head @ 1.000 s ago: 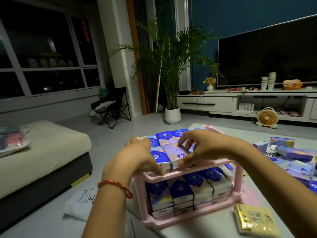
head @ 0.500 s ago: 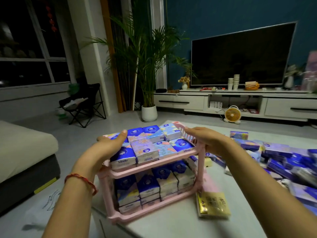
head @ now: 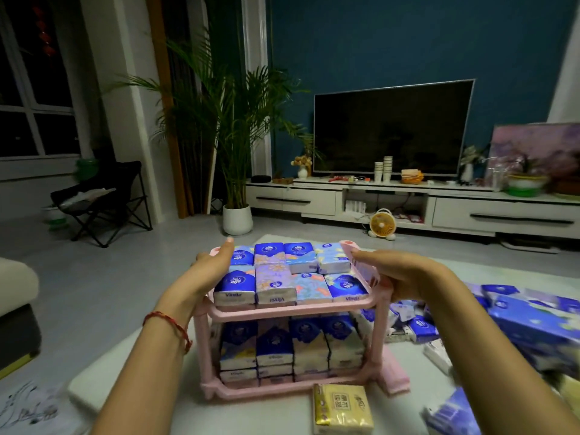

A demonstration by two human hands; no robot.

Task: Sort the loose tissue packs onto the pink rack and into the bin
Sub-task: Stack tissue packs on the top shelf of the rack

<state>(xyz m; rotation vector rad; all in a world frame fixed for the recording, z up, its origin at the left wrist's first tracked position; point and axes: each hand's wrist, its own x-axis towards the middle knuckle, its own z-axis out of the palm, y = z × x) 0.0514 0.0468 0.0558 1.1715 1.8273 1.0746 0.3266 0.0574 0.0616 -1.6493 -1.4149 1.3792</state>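
Left hand (head: 205, 273): flat against the left end of the pink rack (head: 292, 310); fingers (head: 224, 251) straight and together; palm side hidden.
Upper packs (head: 273, 277): eight showing on the rack's top tier.
Lower packs (head: 307, 343): stacked on the bottom tier; dim, count unclear.
Yellow pack (head: 342, 409): on the bench (head: 244, 416), in front of the rack.
Right hand (head: 400, 274): at the rack's right end; fingers (head: 367, 255) straight along the rim; thumb hidden.
Loose packs (head: 514, 324): right of the rack; blurred, cut off by the frame edge.

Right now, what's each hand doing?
Left hand: open, flat against the pink rack's left side.
Right hand: open, flat against its right side.
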